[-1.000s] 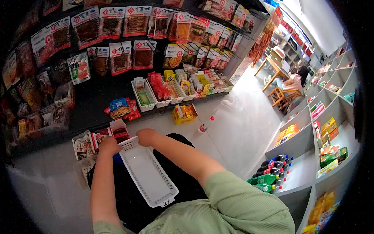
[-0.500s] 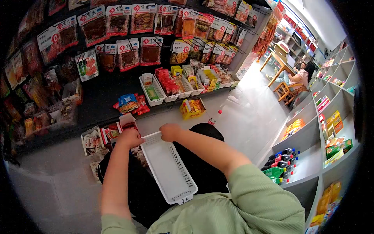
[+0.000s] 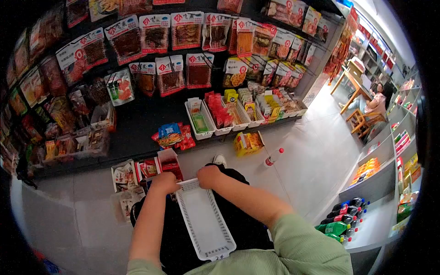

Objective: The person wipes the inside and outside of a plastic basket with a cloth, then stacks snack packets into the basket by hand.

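A long white plastic basket (image 3: 206, 224) with slotted sides rests across my lap, nothing inside it. Its near end bears a handwritten number and lies against my green shirt. My left hand (image 3: 166, 183) is closed on the far left corner of the rim. At the far right corner, my right hand (image 3: 209, 177) grips the same rim with curled fingers. Just beyond my left hand stand open boxes of small packets, one a box of red packets (image 3: 169, 164). My fingertips are partly hidden behind the hands.
Filled white baskets (image 3: 200, 120) line the low black shelf, beside loose snack packets (image 3: 173, 135). A yellow box (image 3: 248, 143) and a bottle (image 3: 274, 157) stand on the floor. Grey shelving (image 3: 366, 229) with drinks runs along the right. A person (image 3: 376, 103) sits at a table behind.
The view has shifted, so shelf goods appear farther right and the basket lower. Both hands keep their hold on the basket's far rim. A shoe now shows beyond my knees.
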The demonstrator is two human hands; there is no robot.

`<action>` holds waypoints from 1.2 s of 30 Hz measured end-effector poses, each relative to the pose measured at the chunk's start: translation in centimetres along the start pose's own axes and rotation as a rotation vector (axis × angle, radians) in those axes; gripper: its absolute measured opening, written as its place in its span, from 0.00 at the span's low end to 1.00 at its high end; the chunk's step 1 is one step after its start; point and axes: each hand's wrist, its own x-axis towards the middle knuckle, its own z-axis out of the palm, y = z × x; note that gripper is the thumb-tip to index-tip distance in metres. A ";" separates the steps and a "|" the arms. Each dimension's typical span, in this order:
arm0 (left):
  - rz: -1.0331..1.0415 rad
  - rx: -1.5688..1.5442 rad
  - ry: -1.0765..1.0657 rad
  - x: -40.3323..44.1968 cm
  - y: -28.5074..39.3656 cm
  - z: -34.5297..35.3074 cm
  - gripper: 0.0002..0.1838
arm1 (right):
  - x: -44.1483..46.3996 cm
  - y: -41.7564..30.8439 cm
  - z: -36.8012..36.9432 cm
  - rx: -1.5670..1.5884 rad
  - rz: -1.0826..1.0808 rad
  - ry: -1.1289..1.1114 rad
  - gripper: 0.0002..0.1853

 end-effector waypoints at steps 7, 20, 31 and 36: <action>-0.046 -0.092 -0.061 -1.0 -1.0 -0.6 0.19 | 0.6 -0.6 0.1 0.116 0.006 0.025 0.12; 0.058 -0.128 -0.004 0.7 1.8 -0.1 0.20 | -1.5 0.8 -0.5 0.229 -0.014 0.093 0.11; 0.044 -0.154 0.082 -0.8 2.6 -1.6 0.24 | -1.8 0.0 -0.9 0.424 -0.150 0.216 0.14; 0.124 -0.358 0.110 -0.5 1.5 -0.6 0.21 | -1.6 -0.5 -0.9 0.440 -0.118 0.212 0.13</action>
